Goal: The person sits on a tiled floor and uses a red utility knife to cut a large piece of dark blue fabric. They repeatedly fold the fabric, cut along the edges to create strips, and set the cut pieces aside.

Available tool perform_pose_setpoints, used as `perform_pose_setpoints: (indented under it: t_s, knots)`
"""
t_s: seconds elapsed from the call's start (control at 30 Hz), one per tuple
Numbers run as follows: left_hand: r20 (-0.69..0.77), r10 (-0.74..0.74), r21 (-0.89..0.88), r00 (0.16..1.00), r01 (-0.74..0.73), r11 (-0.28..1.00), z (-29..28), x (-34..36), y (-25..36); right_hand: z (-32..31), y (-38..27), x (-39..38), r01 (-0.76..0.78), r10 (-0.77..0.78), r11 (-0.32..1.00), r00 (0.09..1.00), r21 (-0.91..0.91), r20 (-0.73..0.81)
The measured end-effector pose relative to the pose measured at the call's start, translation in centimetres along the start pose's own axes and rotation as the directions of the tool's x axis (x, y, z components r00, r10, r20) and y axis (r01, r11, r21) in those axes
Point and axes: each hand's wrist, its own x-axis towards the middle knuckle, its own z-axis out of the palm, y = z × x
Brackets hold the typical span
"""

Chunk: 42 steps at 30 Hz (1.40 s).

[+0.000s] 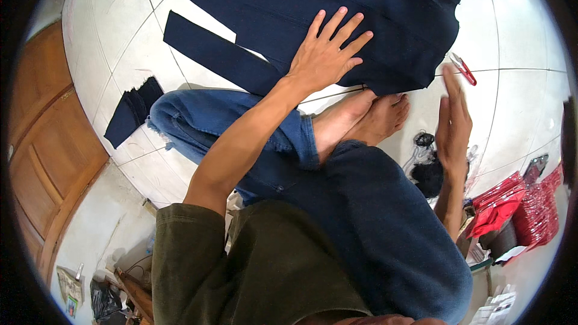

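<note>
A: Presently, left to right?
B: Cut navy strips [220, 54] on tiled floor [114, 42]; left hand [325, 54], grip wide, flat on navy cloth [385, 18].
A: Further right?
B: Red snips [462, 68] unused; right hand [453, 123] open, empty.

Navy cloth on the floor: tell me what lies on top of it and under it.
The left hand rests flat, fingers spread, on the navy cloth. White floor tiles show around it; whatever lies beneath the cloth is covered.
</note>
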Motion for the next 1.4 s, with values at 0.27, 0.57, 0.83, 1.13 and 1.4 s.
perform_pose_setpoints:
  t_s: [0.27,0.57,0.83,1.13,1.4]
  knots:
    - [0.002,-0.065,0.011,0.998,0.065,0.998,-0.3,-0.1,-0.3,-8.0,6.9,-4.4,0.059,0.015,0.911,0.984,-0.409,0.177]
    - [-0.162,-0.477,-0.049,0.864,0.475,0.878,-0.2,-0.9,2.3,-4.6,4.7,-5.4,-0.803,0.227,0.529,0.445,0.273,0.866]
    - [-0.051,-0.767,0.058,0.640,0.768,0.637,0.9,-0.5,3.2,0.2,2.3,-0.2,0.215,-0.136,0.931,0.954,-0.295,0.266]
    - [-0.070,-0.747,0.050,0.661,0.750,0.659,1.4,-0.7,2.8,-8.3,7.0,-3.6,0.157,-0.070,0.904,0.972,-0.398,0.224]
    - [-0.084,-0.751,0.038,0.655,0.755,0.654,0.9,-0.9,3.0,-13.8,14.4,-6.9,0.099,0.080,0.761,0.966,-0.641,0.245]
